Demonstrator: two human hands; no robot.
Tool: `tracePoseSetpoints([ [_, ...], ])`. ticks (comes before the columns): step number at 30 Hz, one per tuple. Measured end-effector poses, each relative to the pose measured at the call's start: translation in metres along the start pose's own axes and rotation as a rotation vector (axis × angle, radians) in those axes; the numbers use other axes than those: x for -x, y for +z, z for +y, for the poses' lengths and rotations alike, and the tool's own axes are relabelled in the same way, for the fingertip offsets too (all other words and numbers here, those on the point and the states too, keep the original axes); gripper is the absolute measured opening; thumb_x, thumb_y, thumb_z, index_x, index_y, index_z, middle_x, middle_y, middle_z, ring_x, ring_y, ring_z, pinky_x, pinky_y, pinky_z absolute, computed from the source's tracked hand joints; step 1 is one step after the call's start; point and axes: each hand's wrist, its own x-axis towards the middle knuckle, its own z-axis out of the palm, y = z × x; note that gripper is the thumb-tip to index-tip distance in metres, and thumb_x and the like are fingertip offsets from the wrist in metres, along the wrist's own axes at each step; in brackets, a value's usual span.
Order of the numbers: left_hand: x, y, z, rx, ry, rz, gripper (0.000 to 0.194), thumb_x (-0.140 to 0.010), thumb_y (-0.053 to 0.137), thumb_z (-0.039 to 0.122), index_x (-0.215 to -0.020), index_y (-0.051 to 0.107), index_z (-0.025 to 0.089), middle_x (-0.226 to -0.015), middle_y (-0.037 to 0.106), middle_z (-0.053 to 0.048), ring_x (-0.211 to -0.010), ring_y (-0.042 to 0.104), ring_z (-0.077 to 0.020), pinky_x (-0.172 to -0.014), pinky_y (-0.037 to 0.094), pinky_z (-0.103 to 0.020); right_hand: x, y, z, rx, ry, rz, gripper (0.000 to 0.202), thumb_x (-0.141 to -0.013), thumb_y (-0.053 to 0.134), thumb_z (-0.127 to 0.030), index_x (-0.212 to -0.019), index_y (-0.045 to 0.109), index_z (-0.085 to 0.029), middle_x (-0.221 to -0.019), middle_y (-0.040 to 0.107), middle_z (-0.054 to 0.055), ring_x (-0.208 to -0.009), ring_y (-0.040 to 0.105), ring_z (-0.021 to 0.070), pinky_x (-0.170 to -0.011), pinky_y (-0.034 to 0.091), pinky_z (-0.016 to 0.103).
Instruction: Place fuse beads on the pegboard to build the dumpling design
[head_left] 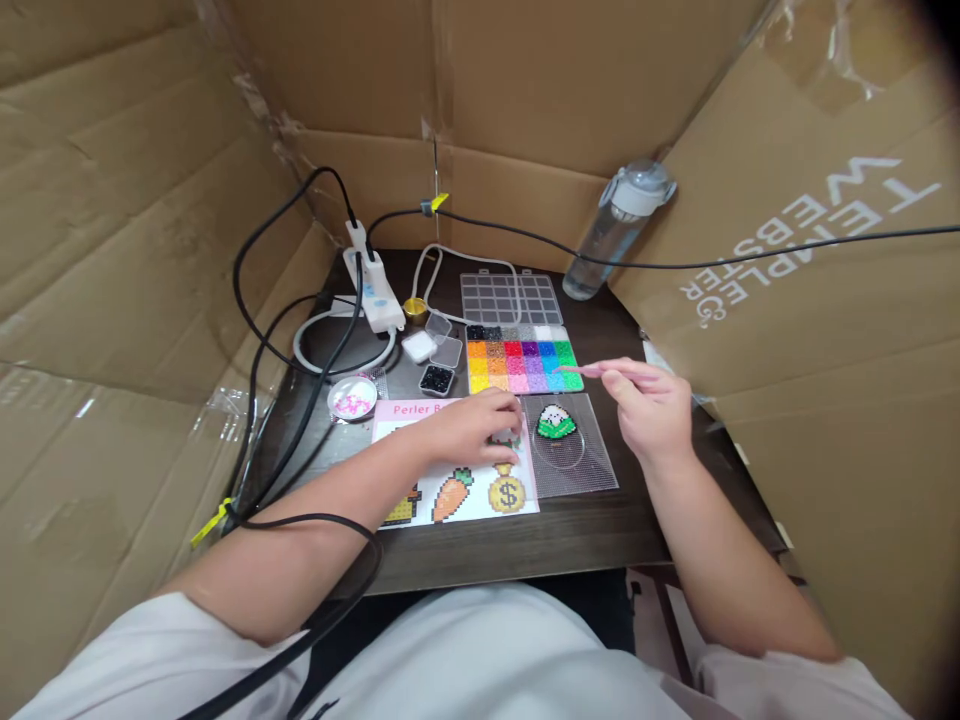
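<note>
My right hand [651,408] is closed on pink tweezers [592,370], whose tip is over the lower right part of the bead box [523,362], near the blue and green beads. My left hand [486,425] rests on the printed pattern sheet [487,502], fingers apart and curved beside a picture they partly cover. A carrot and a money bag show on the sheet below that hand. Right of the sheet lies a clear pegboard [592,465], bearing a green and white bead figure [556,423] with black edging.
Beyond the bead box lies its clear lid [510,298]. A bottle [619,230] leans at the back right. Small boxes hold black beads [436,380] and white ones [419,346]. A dish [352,398], power strip [375,290] and black cables are left; cardboard walls surround the table.
</note>
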Motion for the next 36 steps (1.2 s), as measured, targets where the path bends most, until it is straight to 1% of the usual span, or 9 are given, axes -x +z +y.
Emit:
tracePoseSetpoints([
  [3,-0.001,-0.001,0.002,-0.007,-0.020,-0.009,0.023,-0.083,0.071,0.037,-0.096,0.064,0.019,-0.110,0.061,-0.009,-0.102,0.057,-0.0211,-0.089,0.047,-0.034,0.040,-0.021,0.013,0.002,0.066,0.047,0.010,-0.081,0.074,-0.031,-0.084,0.079,-0.022,-0.084,0.079,0.006,-0.080,0.074,0.0223,-0.088,0.055,0.043],
  [6,-0.002,-0.002,0.003,-0.007,-0.030,-0.009,0.021,-0.084,0.071,0.035,-0.094,0.064,0.018,-0.109,0.061,-0.009,-0.100,0.057,-0.0206,-0.088,0.047,-0.033,0.075,-0.035,0.029,0.043,0.153,0.113,0.015,-0.080,0.075,-0.035,-0.084,0.078,-0.021,-0.083,0.079,0.008,-0.078,0.074,0.0241,-0.083,0.057,0.043],
  [10,-0.003,-0.001,0.003,-0.006,-0.023,-0.009,0.022,-0.084,0.070,0.036,-0.095,0.064,0.018,-0.110,0.061,-0.009,-0.102,0.056,-0.0214,-0.090,0.047,-0.035,0.098,-0.041,0.041,0.077,0.227,0.126,0.019,-0.080,0.073,-0.038,-0.084,0.079,-0.021,-0.084,0.079,0.010,-0.078,0.075,0.0260,-0.079,0.059,0.043],
  [16,-0.003,0.000,0.000,-0.014,-0.013,-0.022,0.023,-0.085,0.069,0.036,-0.097,0.064,0.018,-0.110,0.060,-0.009,-0.101,0.056,-0.0209,-0.089,0.047,-0.034,0.099,-0.037,0.037,0.172,0.214,0.082,0.014,-0.082,0.073,-0.035,-0.086,0.080,-0.024,-0.084,0.079,0.006,-0.077,0.073,0.0219,-0.096,0.052,0.045],
  [19,-0.003,0.000,0.000,-0.012,-0.012,-0.015,0.023,-0.085,0.069,0.037,-0.096,0.064,0.017,-0.110,0.060,-0.009,-0.101,0.056,-0.0207,-0.089,0.047,-0.034,0.098,-0.037,0.036,0.161,0.221,0.095,0.012,-0.082,0.073,-0.033,-0.086,0.080,-0.025,-0.085,0.079,0.005,-0.077,0.072,0.0206,-0.098,0.050,0.045],
  [22,-0.004,0.000,0.000,-0.007,-0.014,-0.015,0.023,-0.085,0.069,0.037,-0.097,0.064,0.018,-0.109,0.060,-0.009,-0.101,0.057,-0.0206,-0.089,0.047,-0.034,0.099,-0.038,0.035,0.143,0.200,0.086,0.011,-0.082,0.073,-0.032,-0.087,0.080,-0.026,-0.083,0.078,0.005,-0.075,0.071,0.0203,-0.089,0.053,0.042],
  [28,-0.004,0.000,-0.001,-0.002,-0.008,-0.014,0.024,-0.086,0.068,0.038,-0.097,0.064,0.018,-0.110,0.060,-0.009,-0.102,0.056,-0.0210,-0.089,0.046,-0.034,0.099,-0.037,0.028,0.100,0.173,-0.038,0.011,-0.084,0.070,-0.028,-0.090,0.079,-0.026,-0.084,0.078,0.005,-0.074,0.067,0.0209,-0.070,0.055,0.037],
  [33,-0.004,0.001,-0.001,-0.002,-0.014,-0.019,0.024,-0.085,0.069,0.038,-0.097,0.064,0.018,-0.109,0.060,-0.009,-0.101,0.056,-0.0211,-0.090,0.046,-0.034,0.099,-0.036,0.025,0.127,0.138,-0.070,0.012,-0.083,0.070,-0.023,-0.090,0.079,-0.027,-0.084,0.078,0.004,-0.075,0.066,0.0202,-0.067,0.054,0.036],
  [36,-0.005,0.001,-0.001,0.001,-0.017,-0.024,0.024,-0.084,0.069,0.038,-0.098,0.065,0.019,-0.109,0.060,-0.009,-0.102,0.056,-0.0211,-0.090,0.046,-0.034,0.099,-0.037,0.025,0.153,0.148,-0.079,0.012,-0.084,0.069,-0.025,-0.089,0.079,-0.027,-0.085,0.078,0.005,-0.076,0.067,0.0210,-0.068,0.055,0.037],
])
